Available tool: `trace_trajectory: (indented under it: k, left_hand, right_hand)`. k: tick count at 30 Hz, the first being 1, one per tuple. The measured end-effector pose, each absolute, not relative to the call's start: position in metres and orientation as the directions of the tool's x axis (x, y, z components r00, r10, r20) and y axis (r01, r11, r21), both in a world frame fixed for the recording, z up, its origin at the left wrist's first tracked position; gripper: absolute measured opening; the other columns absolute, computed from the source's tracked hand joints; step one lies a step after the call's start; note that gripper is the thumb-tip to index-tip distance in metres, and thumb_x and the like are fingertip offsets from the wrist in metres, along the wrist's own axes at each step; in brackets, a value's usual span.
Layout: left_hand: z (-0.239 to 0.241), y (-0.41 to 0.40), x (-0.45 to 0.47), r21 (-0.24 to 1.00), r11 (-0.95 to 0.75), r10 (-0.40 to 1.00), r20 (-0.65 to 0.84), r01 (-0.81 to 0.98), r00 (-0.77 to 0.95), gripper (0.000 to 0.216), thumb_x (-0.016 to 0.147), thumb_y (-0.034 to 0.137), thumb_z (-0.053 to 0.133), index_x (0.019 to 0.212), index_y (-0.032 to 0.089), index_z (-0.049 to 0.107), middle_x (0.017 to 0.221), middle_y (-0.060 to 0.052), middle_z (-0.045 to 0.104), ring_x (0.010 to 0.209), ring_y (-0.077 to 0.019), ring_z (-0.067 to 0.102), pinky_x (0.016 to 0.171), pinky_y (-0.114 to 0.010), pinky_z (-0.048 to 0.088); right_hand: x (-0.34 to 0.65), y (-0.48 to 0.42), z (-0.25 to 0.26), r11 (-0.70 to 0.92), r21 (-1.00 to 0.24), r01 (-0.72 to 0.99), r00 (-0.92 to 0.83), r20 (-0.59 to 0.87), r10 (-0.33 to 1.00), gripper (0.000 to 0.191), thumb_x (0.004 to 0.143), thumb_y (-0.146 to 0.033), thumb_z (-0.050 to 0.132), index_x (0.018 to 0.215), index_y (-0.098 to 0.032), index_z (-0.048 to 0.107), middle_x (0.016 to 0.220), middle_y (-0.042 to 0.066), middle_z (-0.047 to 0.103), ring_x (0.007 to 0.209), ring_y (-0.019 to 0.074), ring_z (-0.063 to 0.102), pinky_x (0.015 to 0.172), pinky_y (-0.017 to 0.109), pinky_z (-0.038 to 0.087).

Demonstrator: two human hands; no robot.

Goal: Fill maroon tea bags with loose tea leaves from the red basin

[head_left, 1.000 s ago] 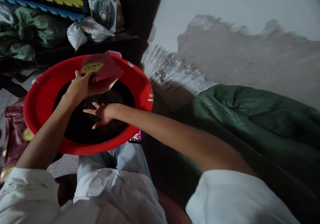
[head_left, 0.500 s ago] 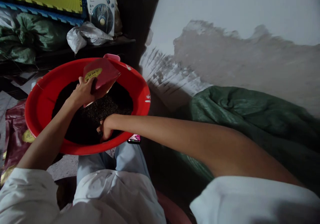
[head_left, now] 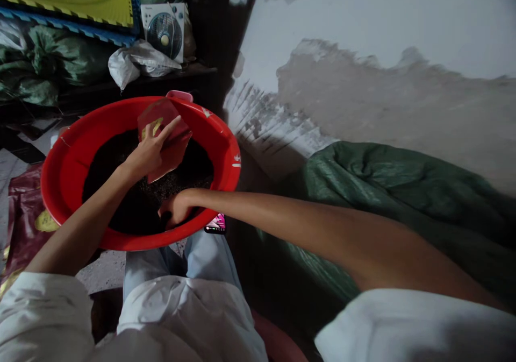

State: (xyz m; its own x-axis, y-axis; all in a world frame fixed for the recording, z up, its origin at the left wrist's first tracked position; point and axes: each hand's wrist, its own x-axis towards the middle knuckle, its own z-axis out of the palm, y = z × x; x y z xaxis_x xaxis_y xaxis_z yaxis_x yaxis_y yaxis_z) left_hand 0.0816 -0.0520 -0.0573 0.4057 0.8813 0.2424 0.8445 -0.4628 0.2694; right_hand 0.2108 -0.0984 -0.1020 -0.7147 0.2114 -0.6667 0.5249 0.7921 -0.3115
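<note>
A wide red plastic basin (head_left: pixel 56 190) stands before my knees, with dark, loose granular material (head_left: pixel 116 190) inside. My left hand (head_left: pixel 148 153) grips a dark red paper-like bag (head_left: pixel 177 141) with a yellow label, tilted over the basin. Its index finger stretches across the bag, and the bag's lower edge faces the grains. Low in the basin, near the rim closest to me, my right hand (head_left: pixel 179 207) reaches into the dark material. Its fingers are curled; shadow and grains hide their tips and whatever they hold.
A phone (head_left: pixel 215 224) with a lit screen lies by the basin's near rim. Dark red bags (head_left: pixel 26 206) are on the floor at left. A green woven sack (head_left: pixel 363 174) bulges at right, against the peeling wall (head_left: pixel 382 98). A box fan (head_left: pixel 164 31) stands behind.
My left hand has shifted right and turned the bag, with the index finger now extended over it. The bag's lower edge has swung right. My right hand stays low in the grains.
</note>
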Motion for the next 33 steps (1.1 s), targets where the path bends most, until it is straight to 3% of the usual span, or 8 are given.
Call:
trace_trajectory:
  k: [6,8,14,18,23,26,29,33]
  left_hand:
    - [-0.051,-0.055,0.085,0.164,-0.457,0.889,0.127,0.874,0.44,0.094,0.086,0.009,0.062,0.169,0.037,0.026,0.174,-0.014,0.011,0.161,-0.0473,0.02,0.118,-0.059,0.046]
    - [-0.049,-0.057,0.087,0.164,-0.416,0.909,0.115,0.894,0.402,0.086,0.091,0.013,0.059,0.168,0.035,0.028,0.173,-0.016,0.014,0.16,-0.0462,0.025,0.118,-0.06,0.047]
    - [-0.047,-0.059,0.087,0.229,-0.337,0.939,0.154,0.913,0.308,0.073,0.1,0.031,0.054,0.167,0.035,0.026,0.163,-0.017,0.031,0.136,-0.039,0.059,0.109,-0.058,0.054]
    - [-0.053,-0.051,0.08,0.237,-0.365,0.93,0.137,0.9,0.341,0.075,0.096,0.039,0.06,0.165,0.033,0.031,0.162,-0.018,0.032,0.131,-0.0371,0.063,0.109,-0.053,0.054]
    - [-0.064,-0.04,0.072,0.217,-0.472,0.88,0.053,0.855,0.472,0.089,0.082,0.027,0.068,0.164,0.026,0.032,0.163,-0.018,0.035,0.143,-0.0356,0.052,0.116,-0.045,0.049]
    - [-0.065,-0.039,0.071,0.194,-0.482,0.872,0.017,0.854,0.489,0.089,0.082,0.022,0.064,0.164,0.023,0.032,0.157,-0.017,0.045,0.144,-0.0332,0.051,0.117,-0.042,0.047]
    - [-0.063,-0.041,0.074,0.198,-0.452,0.89,0.027,0.87,0.456,0.081,0.088,0.022,0.058,0.165,0.019,0.032,0.15,-0.019,0.054,0.135,-0.0308,0.059,0.113,-0.04,0.05]
    - [-0.057,-0.046,0.08,0.242,-0.393,0.919,0.077,0.887,0.386,0.074,0.093,0.022,0.054,0.164,0.018,0.035,0.139,-0.018,0.065,0.12,-0.0283,0.068,0.105,-0.04,0.054]
  right_hand:
    - [0.213,-0.097,-0.108,0.791,-0.32,0.522,-0.736,-0.638,0.227,0.059,0.092,-0.035,0.069,0.147,-0.017,0.063,0.144,0.011,0.067,0.124,0.0291,0.066,0.073,0.028,0.05]
    - [0.213,-0.097,-0.108,0.785,-0.331,0.524,-0.736,-0.64,0.222,0.059,0.093,-0.036,0.069,0.149,-0.018,0.062,0.146,0.011,0.066,0.12,0.0285,0.068,0.073,0.028,0.05]
    - [0.215,-0.099,-0.105,0.796,-0.322,0.513,-0.745,-0.628,0.227,0.055,0.097,-0.037,0.066,0.149,-0.02,0.061,0.15,0.011,0.063,0.12,0.0272,0.068,0.076,0.028,0.05]
    - [0.219,-0.098,-0.1,0.812,-0.324,0.486,-0.788,-0.563,0.247,0.052,0.101,-0.033,0.06,0.151,-0.019,0.059,0.144,0.011,0.068,0.119,0.0259,0.068,0.078,0.029,0.049]
    - [0.226,-0.085,-0.09,0.742,-0.373,0.557,-0.801,-0.476,0.363,0.053,0.101,-0.039,0.063,0.15,-0.021,0.059,0.133,0.011,0.073,0.106,0.0224,0.071,0.076,0.027,0.05]
    - [0.235,-0.074,-0.081,0.571,-0.533,0.625,-0.781,-0.418,0.465,0.045,0.099,-0.033,0.064,0.142,-0.02,0.064,0.119,0.009,0.075,0.091,0.0184,0.069,0.071,0.025,0.051]
    - [0.247,-0.063,-0.071,0.229,-0.74,0.632,-0.693,-0.408,0.595,0.036,0.097,-0.026,0.066,0.133,-0.021,0.065,0.106,0.005,0.071,0.071,0.0117,0.06,0.06,0.022,0.05]
    - [0.262,-0.052,-0.058,-0.187,-0.844,0.502,-0.513,-0.465,0.722,0.02,0.097,-0.017,0.065,0.117,-0.018,0.063,0.089,0.001,0.063,0.062,0.007,0.052,0.052,0.016,0.046]
